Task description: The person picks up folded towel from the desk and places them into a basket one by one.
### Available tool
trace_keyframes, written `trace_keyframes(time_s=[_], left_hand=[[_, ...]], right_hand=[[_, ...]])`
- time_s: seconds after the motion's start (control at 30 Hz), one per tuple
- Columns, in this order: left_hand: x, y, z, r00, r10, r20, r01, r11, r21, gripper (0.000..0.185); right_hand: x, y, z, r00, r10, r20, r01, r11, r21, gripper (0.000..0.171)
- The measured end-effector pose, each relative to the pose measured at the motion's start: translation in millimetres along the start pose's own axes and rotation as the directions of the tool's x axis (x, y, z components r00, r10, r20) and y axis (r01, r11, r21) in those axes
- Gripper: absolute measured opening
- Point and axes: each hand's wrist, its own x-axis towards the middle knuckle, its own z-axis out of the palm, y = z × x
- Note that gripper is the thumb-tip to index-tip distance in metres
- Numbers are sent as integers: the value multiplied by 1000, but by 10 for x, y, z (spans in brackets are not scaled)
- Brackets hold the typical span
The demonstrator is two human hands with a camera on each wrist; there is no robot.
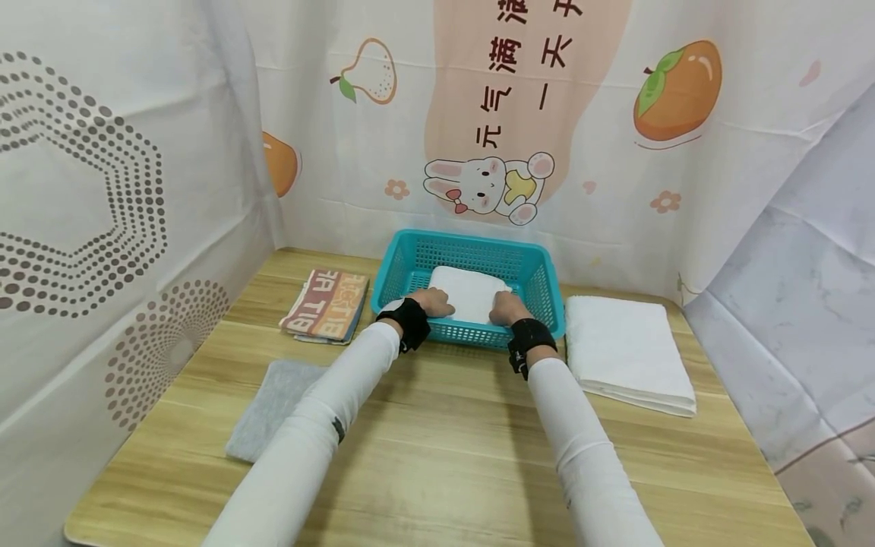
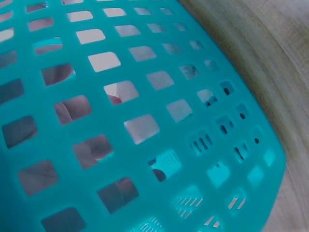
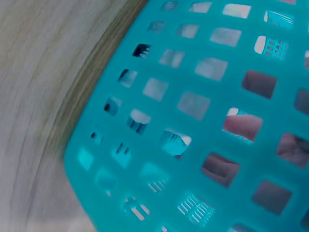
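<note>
Head view: on the desk (image 1: 437, 425) a grey cloth (image 1: 273, 406) lies left; the left hand (image 1: 434, 301) and right hand (image 1: 503, 306) rest on the white folded towel (image 1: 470, 292) inside the teal basket (image 1: 410, 266), fingers lying fairly flat on it

Two arms are seen from the head view, both covered by long, close-fitting white sleeves (image 1: 328, 410) reaching to the wrists. A black strap (image 1: 408, 322) is worn on the left wrist, with a small white patch at its near edge. A matching black strap (image 1: 529, 340) is worn on the right wrist. A small dark tag (image 1: 338, 430) is seen on the left sleeve near the elbow. The left hand (image 1: 434, 301) and right hand (image 1: 504, 306) are bare, no gloves or rings visible.
</note>
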Motion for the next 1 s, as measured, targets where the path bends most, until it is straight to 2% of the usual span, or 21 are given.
trace_keyframes(time_s=[0.1,0.2,0.33,0.53,0.63,0.83,1.0], left_hand=[[-30,-3,-6,1000,4,3,-4,1000,-25,54],[-77,2,-25,1000,14,4,-14,999,-48,56],[-103,-2,-42,1000,23,8,-22,997,-67,59],[-51,-24,-59,1000,14,13,-13,996,-87,61],[-45,-25,-64,1000,26,-8,-27,997,-70,62],[-135,26,-79,990,91,-108,-97,994,-58,61],[-236,82,-3,971,118,-209,-127,991,-34,60]], right_hand=[[9,6,3,1000,-4,6,4,1000,0,11],[7,2,1,1000,-7,7,7,1000,12,19],[-11,-11,-9,1000,-20,10,20,1000,21,39],[-45,-41,-57,1000,-18,7,18,999,44,53],[-79,-48,-92,1000,-27,-13,28,997,73,57],[-171,-88,-132,993,-95,-74,103,989,110,59],[-348,-148,-96,965,-200,-168,220,969,110,57]])
